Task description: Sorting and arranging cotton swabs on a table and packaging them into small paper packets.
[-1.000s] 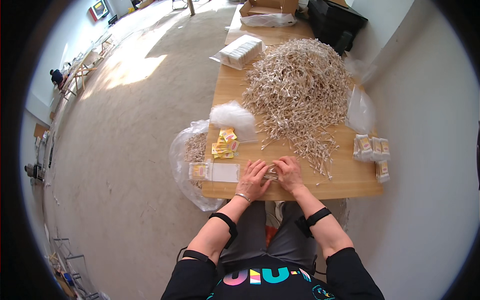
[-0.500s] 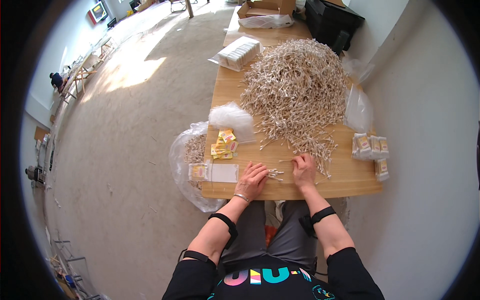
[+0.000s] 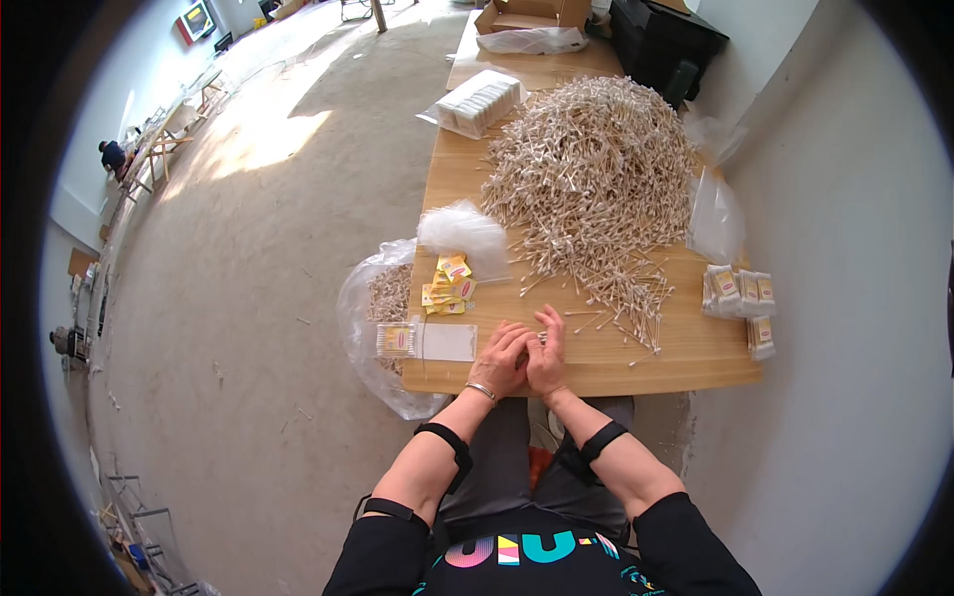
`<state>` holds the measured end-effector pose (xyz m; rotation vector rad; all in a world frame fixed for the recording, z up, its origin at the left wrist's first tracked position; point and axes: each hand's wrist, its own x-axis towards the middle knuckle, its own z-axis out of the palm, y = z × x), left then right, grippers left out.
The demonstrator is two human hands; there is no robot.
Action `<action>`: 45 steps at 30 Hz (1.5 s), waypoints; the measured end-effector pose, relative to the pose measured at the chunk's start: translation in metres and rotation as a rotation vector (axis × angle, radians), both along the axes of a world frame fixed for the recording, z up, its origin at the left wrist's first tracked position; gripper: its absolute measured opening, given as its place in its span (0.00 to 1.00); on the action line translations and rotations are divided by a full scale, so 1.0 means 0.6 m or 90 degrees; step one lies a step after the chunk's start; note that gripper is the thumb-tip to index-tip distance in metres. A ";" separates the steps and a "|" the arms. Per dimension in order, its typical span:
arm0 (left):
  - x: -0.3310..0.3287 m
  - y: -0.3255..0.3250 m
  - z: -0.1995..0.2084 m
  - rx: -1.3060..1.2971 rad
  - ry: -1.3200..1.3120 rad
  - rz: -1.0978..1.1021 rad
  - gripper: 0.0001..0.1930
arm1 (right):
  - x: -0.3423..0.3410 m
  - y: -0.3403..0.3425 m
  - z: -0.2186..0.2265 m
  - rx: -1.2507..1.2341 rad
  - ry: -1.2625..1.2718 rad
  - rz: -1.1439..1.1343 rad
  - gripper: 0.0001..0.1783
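Observation:
At the table's near edge my two hands meet. My left hand (image 3: 503, 358) is closed around a small bunch of cotton swabs, mostly hidden by the fingers. My right hand (image 3: 546, 354) presses against the swab ends from the right, its fingers partly curled, palm turned to the left. A big heap of cotton swabs (image 3: 596, 169) spreads beyond them, with a few loose swabs just right of my right hand. Left of my left hand lie a white card (image 3: 449, 343) and a clear bag filled with swabs and a yellow label (image 3: 396, 340).
Yellow labels (image 3: 449, 288) and clear empty bags (image 3: 463, 234) lie at the left edge. Filled packs (image 3: 737, 290) sit at the right edge. Farther back are a stack of white packs (image 3: 479, 103), a cardboard box (image 3: 534, 16) and a black bin (image 3: 664, 45). A wall (image 3: 845, 298) stands right.
My right hand has moved left from the near end of the swab heap to my left hand. It now touches the bunch there. My left hand has stayed nearly in place.

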<state>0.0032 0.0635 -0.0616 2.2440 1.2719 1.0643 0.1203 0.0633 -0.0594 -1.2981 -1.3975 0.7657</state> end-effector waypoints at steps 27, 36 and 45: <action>0.049 0.020 0.024 -0.193 0.422 0.115 0.44 | 0.083 -0.003 -0.009 0.097 -0.262 0.027 0.20; 0.048 -0.041 0.024 -0.187 0.325 0.062 0.42 | 0.088 -0.001 -0.007 0.093 -0.265 0.036 0.21; 0.000 -0.025 -0.038 -0.146 -0.342 0.209 0.27 | 0.028 -0.041 0.004 0.013 -0.660 0.219 0.46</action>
